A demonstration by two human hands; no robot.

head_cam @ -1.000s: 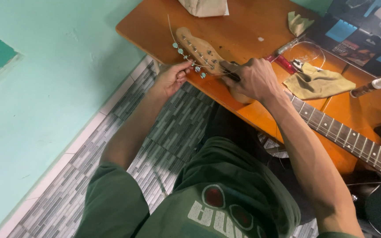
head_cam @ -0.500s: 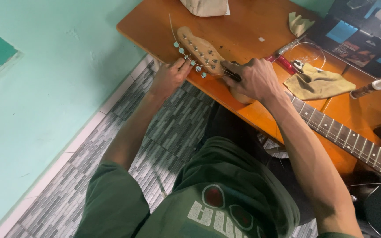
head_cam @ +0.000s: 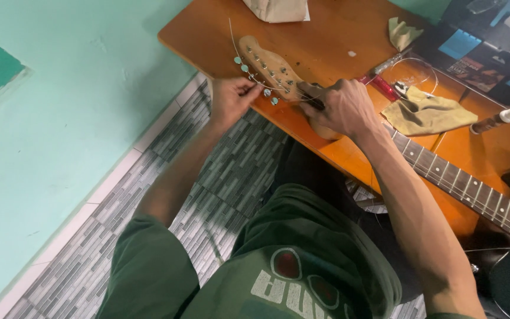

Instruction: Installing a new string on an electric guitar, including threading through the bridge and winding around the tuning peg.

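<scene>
An electric guitar lies on an orange wooden table. Its pale wooden headstock points to the upper left, and the dark fretted neck runs to the lower right. My left hand pinches a tuning peg on the headstock's near edge. My right hand rests over the base of the headstock, pressing a thin string against it with closed fingers. A loose string end curls up past the headstock tip.
An olive cloth and a red-handled tool lie right of my right hand. A coiled string, a small cloth scrap and a beige cloth lie farther back. A mint wall and grey tiled floor are on the left.
My left hand has turned slightly at the tuning peg. My right hand stays at the headstock base.
</scene>
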